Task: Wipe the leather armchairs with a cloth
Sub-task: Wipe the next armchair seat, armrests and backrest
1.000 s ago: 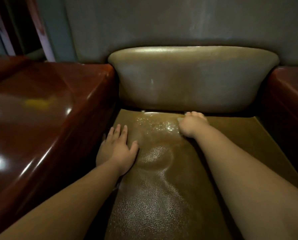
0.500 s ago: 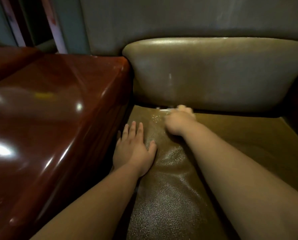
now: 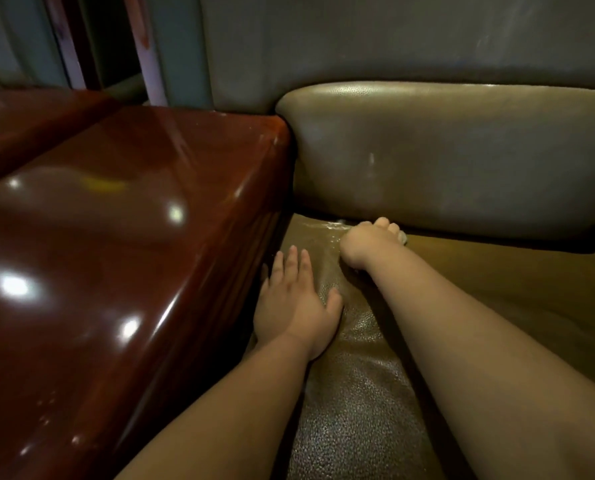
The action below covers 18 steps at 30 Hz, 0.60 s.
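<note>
Left hand point(image 3: 294, 306) lies flat, fingers straight, on the seat point(image 3: 358, 410) beside the armrest point(image 3: 116, 237). Right hand point(image 3: 368, 245), fingers curled, grips a mostly hidden cloth point(image 3: 403, 239) at the backrest point(image 3: 462, 157) crease.

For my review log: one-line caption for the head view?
Left hand flat on seat cushion; right hand bunches cloth by backrest.

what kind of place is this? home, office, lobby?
Can't tell for sure; an indoor sitting area, maybe a lounge or waiting room. Cues: an olive leather seat cushion with matching back cushion, a glossy reddish-brown armrest, and a plain grey wall right behind.
</note>
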Tool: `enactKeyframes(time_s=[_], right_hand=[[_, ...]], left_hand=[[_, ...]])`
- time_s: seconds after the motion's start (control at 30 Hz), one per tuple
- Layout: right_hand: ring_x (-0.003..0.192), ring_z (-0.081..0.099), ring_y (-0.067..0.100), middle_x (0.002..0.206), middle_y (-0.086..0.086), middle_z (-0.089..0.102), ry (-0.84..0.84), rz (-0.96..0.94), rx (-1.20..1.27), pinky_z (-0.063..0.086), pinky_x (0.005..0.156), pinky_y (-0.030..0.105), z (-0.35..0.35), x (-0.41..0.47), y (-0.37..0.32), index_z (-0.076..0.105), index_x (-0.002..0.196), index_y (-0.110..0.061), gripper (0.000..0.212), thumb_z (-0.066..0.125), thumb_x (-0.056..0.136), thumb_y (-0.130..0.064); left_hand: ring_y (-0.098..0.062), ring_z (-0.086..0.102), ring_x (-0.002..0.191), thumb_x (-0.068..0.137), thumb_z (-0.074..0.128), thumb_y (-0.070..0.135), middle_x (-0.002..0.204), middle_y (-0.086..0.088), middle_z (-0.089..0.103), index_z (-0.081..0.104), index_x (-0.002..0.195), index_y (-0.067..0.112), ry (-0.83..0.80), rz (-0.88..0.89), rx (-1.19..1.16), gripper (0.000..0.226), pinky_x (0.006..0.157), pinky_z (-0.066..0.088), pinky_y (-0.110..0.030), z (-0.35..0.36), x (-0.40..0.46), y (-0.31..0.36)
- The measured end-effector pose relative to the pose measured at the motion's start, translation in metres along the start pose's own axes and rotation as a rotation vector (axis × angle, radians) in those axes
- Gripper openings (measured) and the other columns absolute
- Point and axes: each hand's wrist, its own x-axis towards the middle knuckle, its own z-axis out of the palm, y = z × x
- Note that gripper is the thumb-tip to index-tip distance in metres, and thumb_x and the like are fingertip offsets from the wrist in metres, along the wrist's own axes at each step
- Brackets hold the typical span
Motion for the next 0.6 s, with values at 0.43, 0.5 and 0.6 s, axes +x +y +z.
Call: enactKeyframes(time_s=[0.43, 0.5, 0.6], right_hand=[[0.143, 0.034, 0.037, 0.156, 0.018, 0.035, 0.014, -0.417, 0.093, 0.034, 0.119, 0.047, 0.007, 0.01, -0.022, 0.041, 0.153, -0.007, 0.053, 0.036, 0.107, -0.034], [0.148, 0.03, 0.037, 0.16, 0.017, 0.031, 0.013, -0.477, 0.1, 0.029, 0.121, 0.044, 0.009, 0.007, -0.012, 0.04, 0.153, -0.007, 0.052, 0.038, 0.108, -0.032], [0.154, 0.026, 0.028, 0.166, 0.013, 0.029, 0.021, -0.544, 0.081, 0.023, 0.122, 0.032, 0.006, 0.002, 0.023, 0.041, 0.154, -0.008, 0.051, 0.041, 0.106, -0.025]], left_hand=[[-0.017, -0.01, 0.163, 0.095, 0.022, 0.067, 0.178, 0.001, -0.003, 0.004, 0.17, 0.019, 0.021, 0.006, 0.018, 0.091, 0.127, -0.006, -0.036, 0.007, 0.002, -0.002], [-0.017, -0.01, 0.163, 0.092, 0.02, 0.068, 0.178, 0.002, -0.003, 0.005, 0.17, 0.019, 0.004, 0.005, 0.001, 0.093, 0.128, -0.004, -0.036, 0.006, 0.0, -0.001], [-0.016, -0.007, 0.163, 0.09, 0.021, 0.069, 0.178, 0.003, 0.001, 0.009, 0.17, 0.019, -0.013, -0.012, -0.028, 0.095, 0.129, 0.003, -0.036, 0.003, -0.002, -0.001]])
